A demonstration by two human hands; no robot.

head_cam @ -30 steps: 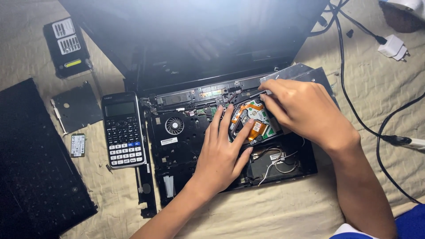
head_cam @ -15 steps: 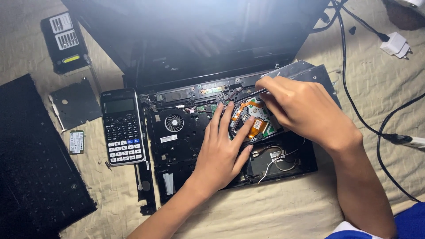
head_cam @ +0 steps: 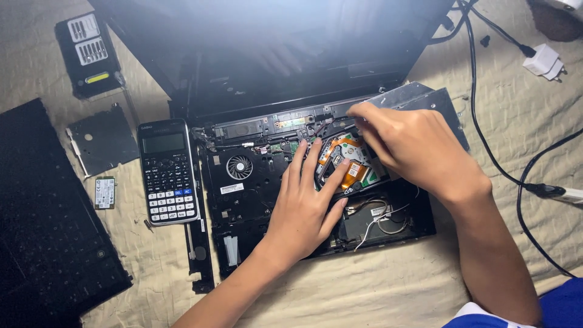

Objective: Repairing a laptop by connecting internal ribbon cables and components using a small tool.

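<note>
Fingers [head_cam: 316, 167] of our left hand [head_cam: 303, 212] spread, pressing the laptop [head_cam: 243, 200]; right hand [head_cam: 419, 146] pinches the orange-ribboned drive [head_cam: 349, 164]. Keyboard [head_cam: 42, 225] already off, drive not yet out.

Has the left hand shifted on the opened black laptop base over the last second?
No. The left hand lies flat where it was, fingertips at the orange-ribboned drive, right of the round cooling fan.

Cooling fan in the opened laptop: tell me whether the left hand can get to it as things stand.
Probably yes. The cooling fan lies uncovered just beside the left hand, with nothing between them.
</note>
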